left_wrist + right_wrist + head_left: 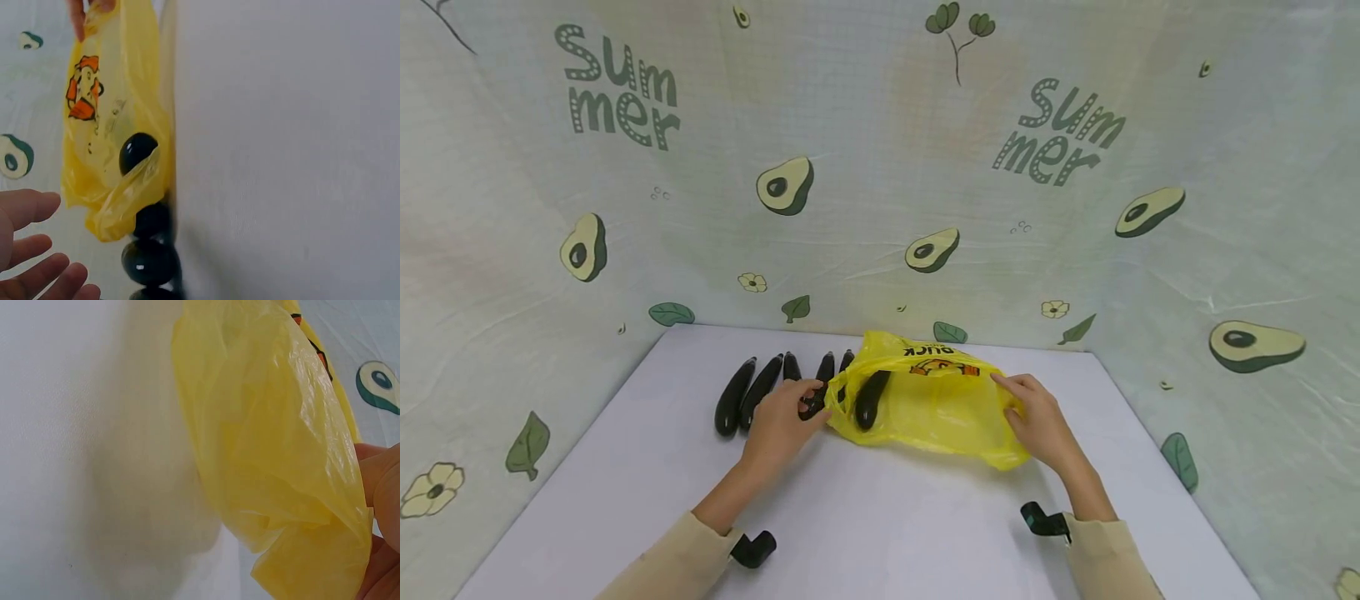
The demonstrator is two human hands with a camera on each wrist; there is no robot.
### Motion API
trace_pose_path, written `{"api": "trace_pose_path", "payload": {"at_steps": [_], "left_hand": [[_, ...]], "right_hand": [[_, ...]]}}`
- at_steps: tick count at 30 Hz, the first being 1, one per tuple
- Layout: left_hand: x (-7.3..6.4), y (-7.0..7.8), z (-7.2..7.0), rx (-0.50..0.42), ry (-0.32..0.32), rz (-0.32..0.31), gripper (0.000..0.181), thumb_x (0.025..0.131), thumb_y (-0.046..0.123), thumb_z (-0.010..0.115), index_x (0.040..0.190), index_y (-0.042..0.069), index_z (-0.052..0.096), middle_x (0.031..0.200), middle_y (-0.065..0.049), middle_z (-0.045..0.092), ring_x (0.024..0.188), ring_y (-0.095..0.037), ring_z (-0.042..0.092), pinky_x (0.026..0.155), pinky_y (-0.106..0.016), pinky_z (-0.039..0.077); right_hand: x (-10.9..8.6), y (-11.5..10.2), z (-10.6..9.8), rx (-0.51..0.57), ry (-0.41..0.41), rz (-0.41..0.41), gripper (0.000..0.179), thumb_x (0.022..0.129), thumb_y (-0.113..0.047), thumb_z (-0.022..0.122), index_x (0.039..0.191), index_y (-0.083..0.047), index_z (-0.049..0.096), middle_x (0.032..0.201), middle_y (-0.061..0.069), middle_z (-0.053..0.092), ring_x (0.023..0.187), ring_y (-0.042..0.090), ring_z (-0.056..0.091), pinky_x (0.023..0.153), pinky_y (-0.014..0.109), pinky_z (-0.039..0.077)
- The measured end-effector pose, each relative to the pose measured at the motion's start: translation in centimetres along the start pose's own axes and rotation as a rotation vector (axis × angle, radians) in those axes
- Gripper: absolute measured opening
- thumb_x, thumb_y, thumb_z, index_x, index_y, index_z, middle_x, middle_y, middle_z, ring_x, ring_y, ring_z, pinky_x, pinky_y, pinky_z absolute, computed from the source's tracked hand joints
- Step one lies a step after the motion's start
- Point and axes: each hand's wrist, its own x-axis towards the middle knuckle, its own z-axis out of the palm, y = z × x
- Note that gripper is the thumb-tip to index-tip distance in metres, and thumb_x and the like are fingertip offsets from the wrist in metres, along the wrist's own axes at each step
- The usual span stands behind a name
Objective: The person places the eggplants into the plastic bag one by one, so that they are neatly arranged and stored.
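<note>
A yellow plastic bag (940,417) with a printed duck lies with its mouth spread toward me. One dark eggplant (871,402) is in the left part of the bag; in the left wrist view the rounded end of an eggplant (139,152) shows at its mouth. My right hand (1041,423) pinches the bag's right edge between thumb and fingers. My left hand (781,425) is beside the bag's left edge, near the eggplants; in the left wrist view its spread fingers (37,250) hold nothing. Several more eggplants (733,398) lie in a row left of the bag.
All this rests on a white table (880,525). A pale sheet (865,108) printed with avocados, leaves and the word "summer" hangs behind and at both sides. Black wrist cameras (754,550) are strapped at both cuffs.
</note>
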Motion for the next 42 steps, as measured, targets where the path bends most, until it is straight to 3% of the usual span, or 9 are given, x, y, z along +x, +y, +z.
{"api": "trace_pose_path", "payload": {"at_steps": [9,17,24,42], "left_hand": [[0.4,-4.0,-4.7,0.072,0.033,-0.01,0.052,0.093,0.024,0.084,0.139,0.006,0.068,0.123,-0.017,0.07,0.107,-0.033,0.068,0.087,-0.053,0.057],[0.0,-8.0,-7.3,0.096,0.028,-0.055,0.054,0.095,0.025,0.081,0.142,0.003,0.064,0.129,-0.024,0.066,0.111,-0.04,0.067,0.084,-0.056,0.057],[-0.4,-10.5,-8.3,0.108,0.006,-0.085,0.059,0.095,0.028,0.079,0.145,0.002,0.06,0.132,-0.028,0.062,0.114,-0.044,0.065,0.079,-0.055,0.057],[-1.0,-12.6,-8.3,0.07,-0.131,-0.107,0.07,0.091,0.03,0.084,0.147,-0.002,0.056,0.135,-0.037,0.06,0.108,-0.048,0.069,0.078,-0.054,0.059]], "right_hand": [[-0.1,0.0,0.1,-0.002,0.005,-0.007,0.06,0.093,0.015,0.067,0.149,-0.005,0.061,0.129,0.018,0.061,0.109,0.034,0.06,0.1,0.057,0.055],[0.0,0.1,0.0,0.002,0.003,-0.015,0.061,0.093,0.015,0.067,0.15,-0.005,0.061,0.129,0.018,0.061,0.11,0.034,0.06,0.1,0.056,0.056],[0.0,0.2,-0.1,0.003,-0.011,-0.013,0.061,0.094,0.014,0.067,0.15,-0.006,0.06,0.131,0.017,0.06,0.113,0.035,0.06,0.103,0.057,0.055],[-0.3,1.0,-0.3,0.013,-0.066,-0.05,0.066,0.091,0.013,0.072,0.152,-0.009,0.059,0.134,0.015,0.06,0.116,0.033,0.06,0.102,0.055,0.055]]}}
